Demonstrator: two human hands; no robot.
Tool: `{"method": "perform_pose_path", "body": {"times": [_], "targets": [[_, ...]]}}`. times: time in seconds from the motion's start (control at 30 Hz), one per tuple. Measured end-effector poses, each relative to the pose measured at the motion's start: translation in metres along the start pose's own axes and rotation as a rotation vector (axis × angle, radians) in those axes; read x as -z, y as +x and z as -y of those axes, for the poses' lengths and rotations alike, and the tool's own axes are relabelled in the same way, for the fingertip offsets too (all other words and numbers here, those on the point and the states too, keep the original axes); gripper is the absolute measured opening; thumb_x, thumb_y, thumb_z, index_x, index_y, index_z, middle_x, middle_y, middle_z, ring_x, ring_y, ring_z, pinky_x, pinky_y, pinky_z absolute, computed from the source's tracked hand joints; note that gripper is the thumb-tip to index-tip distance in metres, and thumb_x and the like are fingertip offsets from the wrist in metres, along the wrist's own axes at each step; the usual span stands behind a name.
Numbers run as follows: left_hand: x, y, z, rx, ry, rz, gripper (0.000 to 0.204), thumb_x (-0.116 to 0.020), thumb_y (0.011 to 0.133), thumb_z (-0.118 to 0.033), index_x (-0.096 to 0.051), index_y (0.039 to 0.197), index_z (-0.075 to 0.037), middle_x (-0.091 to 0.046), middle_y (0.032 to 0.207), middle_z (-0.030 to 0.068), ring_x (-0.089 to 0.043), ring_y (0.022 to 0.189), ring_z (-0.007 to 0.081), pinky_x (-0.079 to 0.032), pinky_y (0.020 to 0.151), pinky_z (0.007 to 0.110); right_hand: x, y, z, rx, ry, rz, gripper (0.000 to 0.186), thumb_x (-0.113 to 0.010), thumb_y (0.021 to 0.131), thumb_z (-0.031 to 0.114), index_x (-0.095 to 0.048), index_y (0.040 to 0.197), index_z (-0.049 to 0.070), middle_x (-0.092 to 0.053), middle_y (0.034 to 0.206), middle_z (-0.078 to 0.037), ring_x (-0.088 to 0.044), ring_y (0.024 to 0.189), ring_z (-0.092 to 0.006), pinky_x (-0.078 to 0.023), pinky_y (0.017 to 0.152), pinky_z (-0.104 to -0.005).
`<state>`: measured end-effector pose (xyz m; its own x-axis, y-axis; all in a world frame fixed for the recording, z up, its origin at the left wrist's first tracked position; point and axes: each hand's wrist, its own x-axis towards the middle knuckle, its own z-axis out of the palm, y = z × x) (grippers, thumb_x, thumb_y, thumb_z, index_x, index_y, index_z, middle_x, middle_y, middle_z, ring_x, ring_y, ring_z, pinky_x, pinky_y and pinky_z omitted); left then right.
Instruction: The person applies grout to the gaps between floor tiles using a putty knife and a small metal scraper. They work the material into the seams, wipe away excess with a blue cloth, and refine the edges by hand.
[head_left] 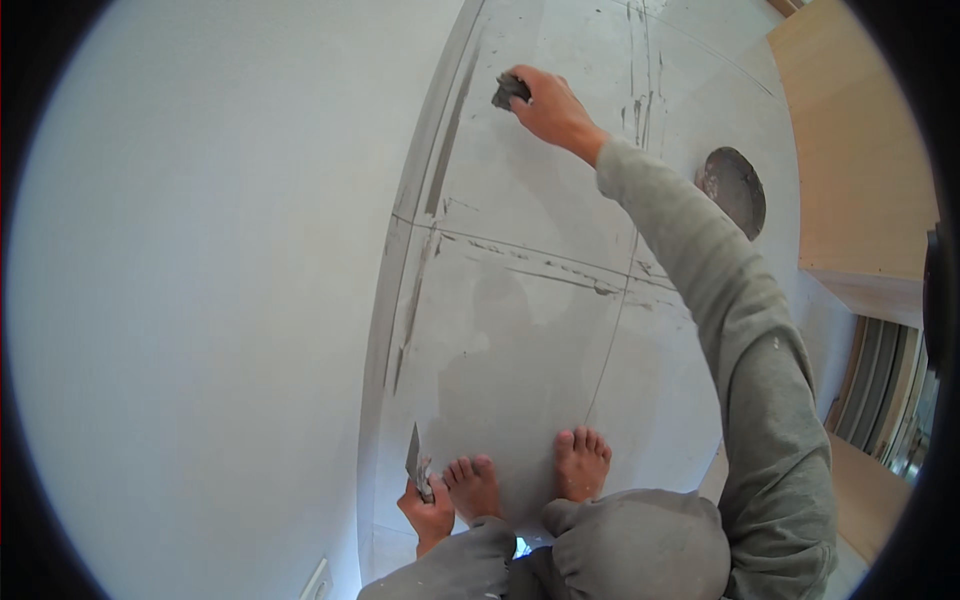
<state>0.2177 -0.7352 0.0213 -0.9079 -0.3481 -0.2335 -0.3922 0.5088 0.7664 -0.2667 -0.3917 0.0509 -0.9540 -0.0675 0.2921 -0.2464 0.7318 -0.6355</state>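
**Right hand grips a grey lump far out over the floor; left hand keeps a scraper near**

The right arm, in a grey-green sleeve, stretches to the far part of the floor. Its fingers are bent in around the dark grey lump, with the thumb on the near side, leaving no wide gap. The lump sticks out on the left of the hand; whether its underside touches the floor cannot be told.

The left hand is at the near left, just beside the left foot. Its fingers are curled closed about the scraper's handle end, and the blade points away from the person. Pale smears show where blade and handle meet.

The floor is light grey, crossed by thin joints. Dark streaks run along both sides of the cross joint in the middle, along the left edge and at the far right joint. A broader dark band lies to the left of the lump, beside the baseboard. Beyond that, the white wall fills the left.

To the right of the sleeve stands a round, stained bucket, partly hidden by it. A pale wooden cabinet is farther right. The right foot is bare too, well apart from the left one.
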Motion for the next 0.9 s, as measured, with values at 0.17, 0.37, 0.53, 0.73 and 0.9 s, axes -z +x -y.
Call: {"method": "perform_pose_path", "body": {"times": [0.17,0.37,0.53,0.73,0.9], "targets": [[0.001,-0.007,-0.029,0.203,0.016,-0.053,0.03,-0.061,0.092,-0.01,-0.071,0.116,0.004,-0.056,0.065,-0.0009,-0.04,0.055,0.0045,-0.032,0.049,0.027,-0.026,0.1,-0.041,-0.066,-0.007,-0.089,0.03,-0.057,0.088,0.008,-0.067,0.117,0.006,-0.071,0.113,-0.021,-0.06,0.115,-0.0441,-0.048,0.098,-0.0499],[-0.003,-0.003,-0.056,0.321,0.016,-0.041,0.03,-0.061,0.092,-0.01,-0.072,0.116,0.004,-0.056,0.064,-0.0003,-0.04,0.054,0.0055,-0.032,0.049,0.027,-0.048,0.136,-0.086,-0.05,-0.19,0.045,0.033,-0.058,0.088,0.007,-0.066,0.12,0.008,-0.07,0.115,-0.02,-0.06,0.116,-0.0416,-0.048,0.099,-0.0481],[0.005,0.004,-0.062,0.342,0.088,0.004,0.03,-0.062,0.092,-0.01,-0.072,0.116,0.004,-0.057,0.064,-0.0001,-0.041,0.054,0.006,-0.033,0.049,0.028,-0.054,0.126,-0.074,-0.046,-0.139,0.154,0.034,-0.057,0.088,0.004,-0.065,0.121,0.005,-0.071,0.113,-0.021,-0.062,0.114,-0.0416,-0.049,0.097,-0.047],[0.0,0.009,-0.051,0.277,0.078,0.039,0.03,-0.062,0.093,-0.009,-0.071,0.117,0.005,-0.059,0.066,0.0018,-0.046,0.056,0.0064,-0.038,0.05,0.028,-0.056,0.088,-0.064,0.057,-0.116,0.162,0.03,-0.058,0.087,0.003,-0.063,0.117,0.002,-0.07,0.109,-0.023,-0.063,0.109,-0.0441,-0.05,0.093,-0.0496],[-0.002,0.006,-0.052,0.255,0.028,0.05,0.029,-0.061,0.092,-0.009,-0.07,0.117,0.006,-0.061,0.068,0.0029,-0.05,0.059,0.0071,-0.043,0.053,0.028,-0.072,0.032,-0.024,0.08,0.006,0.199,0.026,-0.058,0.085,0.0,-0.059,0.111,0.001,-0.069,0.101,-0.024,-0.063,0.101,-0.0475,-0.049,0.086,-0.054]]}}
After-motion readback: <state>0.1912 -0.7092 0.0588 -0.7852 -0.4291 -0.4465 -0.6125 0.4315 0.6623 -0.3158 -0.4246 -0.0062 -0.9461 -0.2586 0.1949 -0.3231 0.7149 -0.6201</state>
